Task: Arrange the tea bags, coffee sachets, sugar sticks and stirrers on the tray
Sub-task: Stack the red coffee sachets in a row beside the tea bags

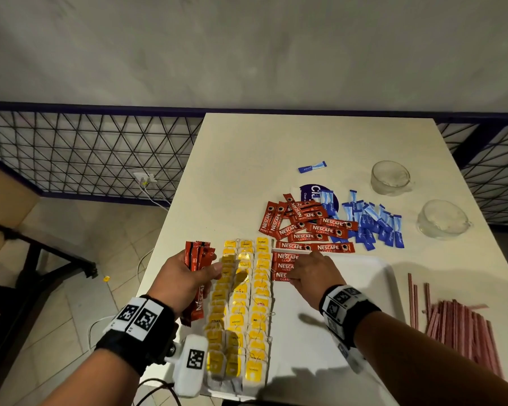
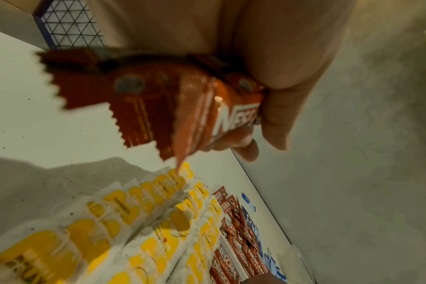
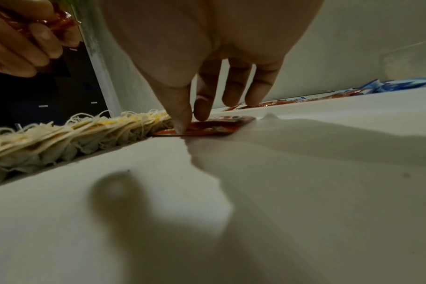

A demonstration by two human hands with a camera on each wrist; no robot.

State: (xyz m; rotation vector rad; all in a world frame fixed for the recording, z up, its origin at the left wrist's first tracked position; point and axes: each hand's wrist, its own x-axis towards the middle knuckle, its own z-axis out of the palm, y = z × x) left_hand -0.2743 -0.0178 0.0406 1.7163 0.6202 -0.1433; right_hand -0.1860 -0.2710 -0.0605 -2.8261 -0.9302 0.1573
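The left hand (image 1: 185,276) grips a bunch of coffee sachets (image 1: 198,254); the right hand (image 1: 313,272), fingers straight, presses sachets flat on the tray (image 1: 376,273). They look light, thin and slippery, best pinched by the crimped ends

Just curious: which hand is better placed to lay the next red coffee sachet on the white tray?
Right hand: its fingertips rest on the sachets already laid on the tray. Left hand grips the spare sachet bundle.

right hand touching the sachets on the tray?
Touching. In the right wrist view the right hand's thumb tip presses on the sachets lying flat on the tray; the head view agrees.
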